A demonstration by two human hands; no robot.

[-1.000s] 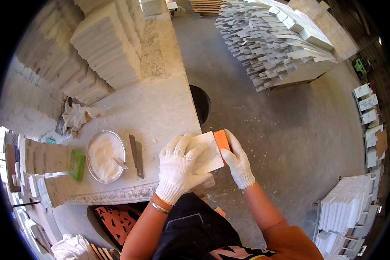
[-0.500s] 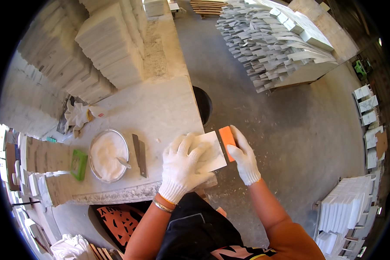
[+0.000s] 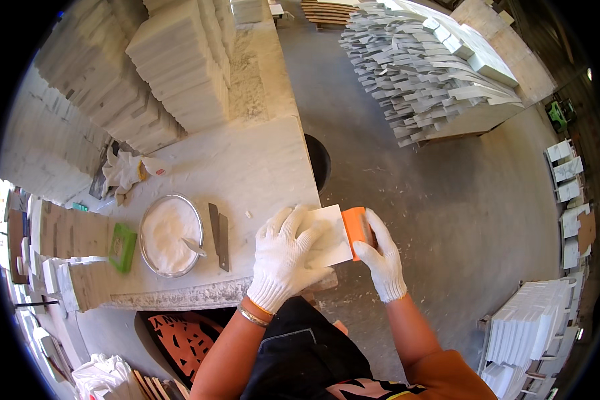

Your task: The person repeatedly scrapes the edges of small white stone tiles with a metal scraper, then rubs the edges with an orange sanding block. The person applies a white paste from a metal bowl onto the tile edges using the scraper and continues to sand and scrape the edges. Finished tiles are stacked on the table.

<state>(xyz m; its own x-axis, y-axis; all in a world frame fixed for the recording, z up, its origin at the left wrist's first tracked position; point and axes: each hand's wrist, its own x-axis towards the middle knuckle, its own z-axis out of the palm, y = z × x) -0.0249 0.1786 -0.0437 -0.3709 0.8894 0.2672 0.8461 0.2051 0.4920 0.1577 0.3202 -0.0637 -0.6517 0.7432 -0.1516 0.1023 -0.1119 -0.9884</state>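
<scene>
A white marble-look tile [image 3: 332,237] lies at the bench's right edge, its end jutting past it. Over its left part my left hand [image 3: 283,250], in a white knit glove, rests flat with fingers spread, pressing down. My right hand [image 3: 384,260], gloved alike, grips an orange hand sanding block [image 3: 355,230] between thumb and fingers. The block's face meets the tile's right end or nearly so; I cannot tell whether they touch. Left of my left hand lie two flat grey metal strips [image 3: 219,237] and a round metal bowl [image 3: 201,220] of white powder with a scoop [image 3: 195,247].
A green plastic box [image 3: 122,248] stands left of the bowl, with crumpled gloves [image 3: 123,172] behind it. Tall tile stacks [image 3: 173,60] rise at the bench's far left. Right of the bench, a pallet of stacked strips [image 3: 433,80] and more tiles [image 3: 527,320] stand on the floor.
My right hand has lowered slightly toward me, and the orange block has turned and come up against the tile's end. My left hand stays on the tile.
</scene>
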